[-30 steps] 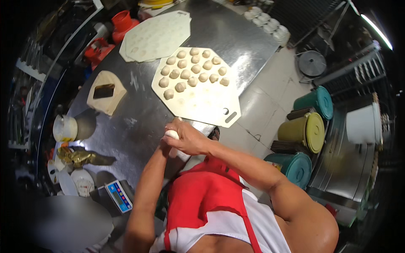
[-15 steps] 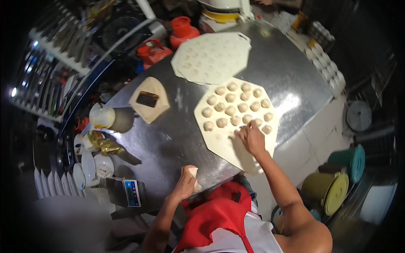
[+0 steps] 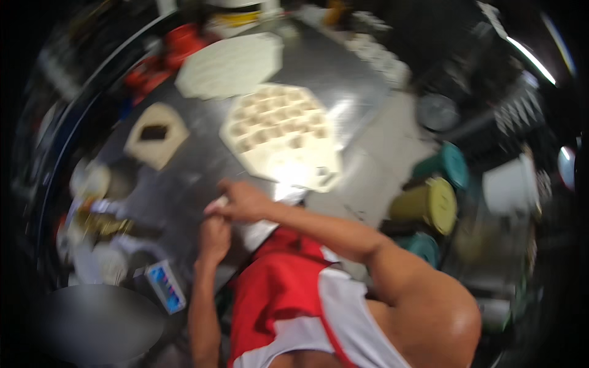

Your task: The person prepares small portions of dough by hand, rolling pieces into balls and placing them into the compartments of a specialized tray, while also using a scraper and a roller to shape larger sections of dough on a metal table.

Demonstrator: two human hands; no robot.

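My left hand (image 3: 215,237) is closed around a piece of pale dough (image 3: 222,201) above the near part of the steel table. My right hand (image 3: 243,203) has its thumb and fingers at the dough, where a bit of it shows above my left fist. Motion blur hides the exact finger positions. Ahead and to the right lies a cream octagonal board (image 3: 261,164) bearing several rows of small dough balls (image 3: 279,113). The near end of that board is bare.
A second pale octagonal board (image 3: 230,64) lies farther back on the steel table (image 3: 199,153). To the left are a cloth-like tan sheet (image 3: 162,122) with a dark phone-like rectangle on it, and a digital scale (image 3: 165,286). Lidded buckets (image 3: 440,205) stand at the right.
My right hand has left the dough balls on the board and come left to meet my left hand at the dough. The whole view has shifted, with the table now farther left.
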